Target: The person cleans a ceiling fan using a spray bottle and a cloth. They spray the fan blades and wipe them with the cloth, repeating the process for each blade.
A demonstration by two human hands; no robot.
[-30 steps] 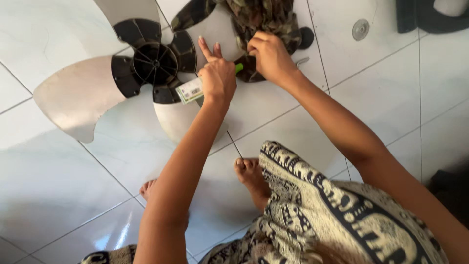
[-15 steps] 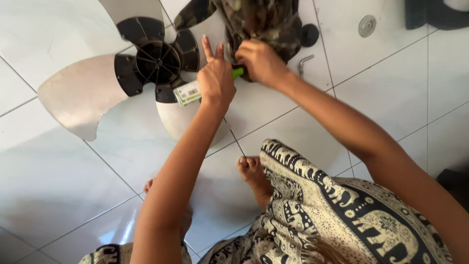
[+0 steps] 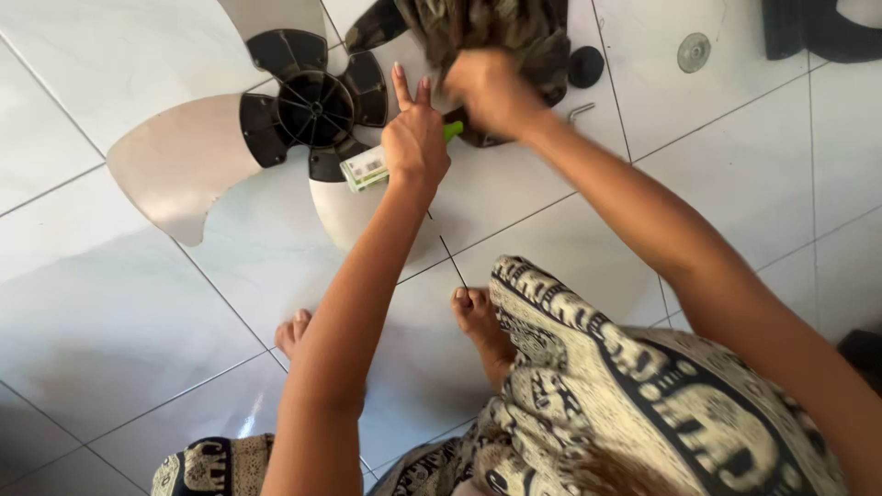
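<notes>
Green-handled tool [image 3: 450, 130] gripped in left hand [image 3: 415, 142], two fingers raised; right hand [image 3: 491, 92] closed on camouflage cloth [image 3: 496, 32]. Fan blade [image 3: 184, 165] edge chipped; tile floor [image 3: 110, 312] open at left.

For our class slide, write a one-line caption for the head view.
Left hand holds a labelled green-tipped tube over a fan blade while the right hand presses a camouflage cloth.

A home, it seems: glossy white floor tiles [image 3: 110, 303], a round floor drain [image 3: 695, 52] at 1 o'clock, bare feet [image 3: 478, 317] on the floor, a fan blade [image 3: 184, 161] lying at 11 o'clock.
</notes>
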